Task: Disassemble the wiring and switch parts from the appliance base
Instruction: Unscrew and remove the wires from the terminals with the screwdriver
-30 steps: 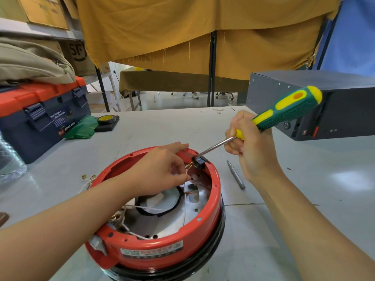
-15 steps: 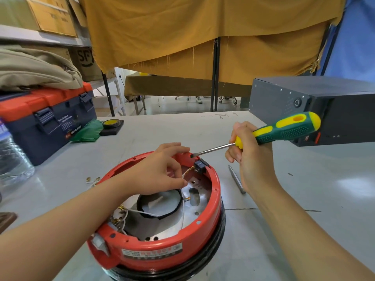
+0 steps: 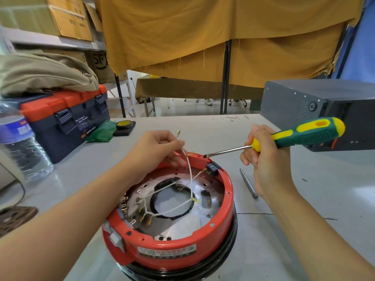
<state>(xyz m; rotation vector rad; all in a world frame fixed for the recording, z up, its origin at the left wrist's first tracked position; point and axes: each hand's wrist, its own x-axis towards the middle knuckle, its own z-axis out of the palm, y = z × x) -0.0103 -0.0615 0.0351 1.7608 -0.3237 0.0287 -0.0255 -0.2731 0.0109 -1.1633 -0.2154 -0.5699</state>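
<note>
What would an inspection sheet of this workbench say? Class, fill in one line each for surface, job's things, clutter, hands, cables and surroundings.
Surface: pale grey table, lightly scuffed.
Job's things: round red plastic appliance base, opened; small black switch seated in its rim.
Clutter: loose grey metal bit; clear water bottle; blue-and-orange toolbox; yellow tape roll; dark grey metal box.
Hands: left hand pinches a white wire; right hand grips a green-and-yellow screwdriver.
Cables: more white wires inside the base.
Surroundings: mustard cloth curtain, cardboard boxes.
</note>
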